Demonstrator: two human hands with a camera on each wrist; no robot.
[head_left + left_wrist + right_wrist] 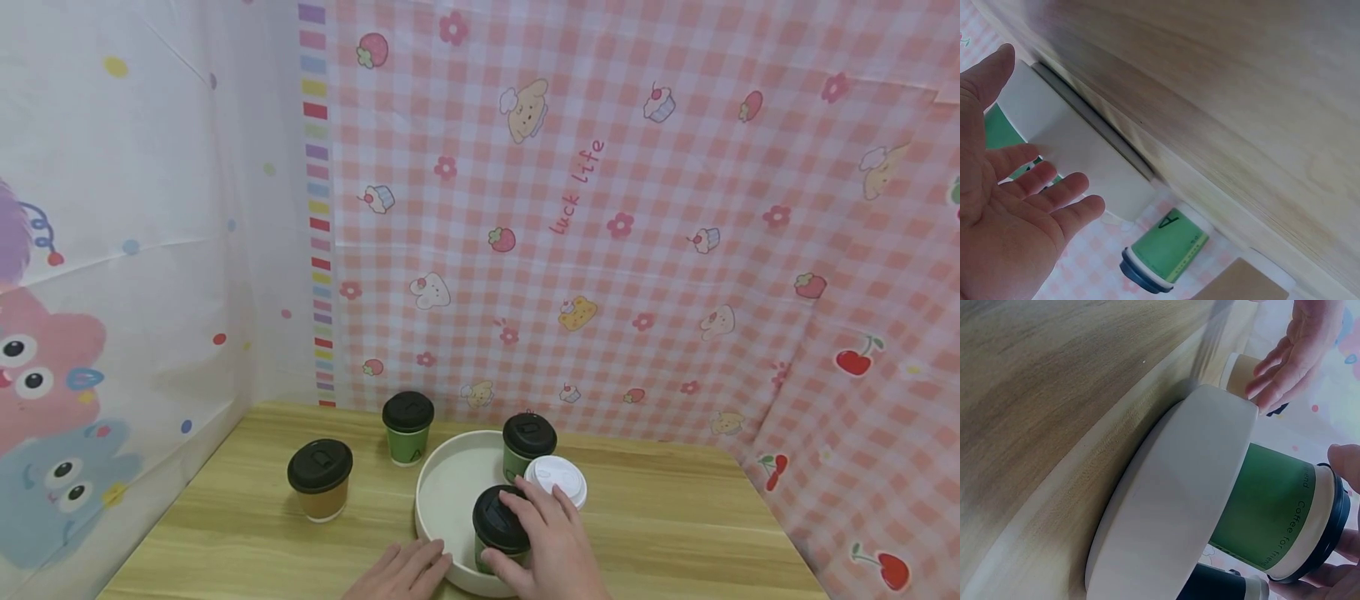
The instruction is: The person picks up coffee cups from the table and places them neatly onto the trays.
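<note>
My right hand [551, 537] grips a green paper cup [1266, 512] by its black lid [501, 518]; the cup stands at the near right of a round cream tray [450, 500]. Fingers extended, my left hand [405, 571] is at the tray's near left rim; its fingertips appear to touch the rim. Another green cup with a black lid [529, 435] stands at the tray's back right. Next to it is a dark cup [1213, 584] with a white lid [557, 480], partly hidden behind my right hand. I cannot tell whether that cup is inside the tray.
Left of the tray stands a brown cup with a black lid [320, 479]. Behind it, close to the tray's back left, is a green black-lidded cup [408, 427]. The wooden table [675, 517] meets a pink checked cloth [600, 275] at the back and right.
</note>
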